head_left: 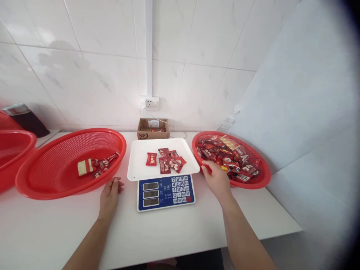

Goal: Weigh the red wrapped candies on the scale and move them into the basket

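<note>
My left hand (110,197) rests on the table beside the left red basket (71,189), its fingers loosely curled in with nothing showing in them. At the near left edge of the right red basket (254,184), my right hand (216,182) has its thumb and fingers around the rim. That basket is heaped with small red candy packets (234,157). Between my hands stands a blue and white digital scale (165,193). Several red packets (170,161) lie in a loose group on its white tray (140,150), with a single packet (151,159) to their left.
Inside the left basket are a few red packets (104,168) and a pale yellow pack (84,167). A small cardboard box (153,134) stands behind the scale, below a wall socket (150,103). Another red basket (17,150) and a dark bottle (29,122) are at far left.
</note>
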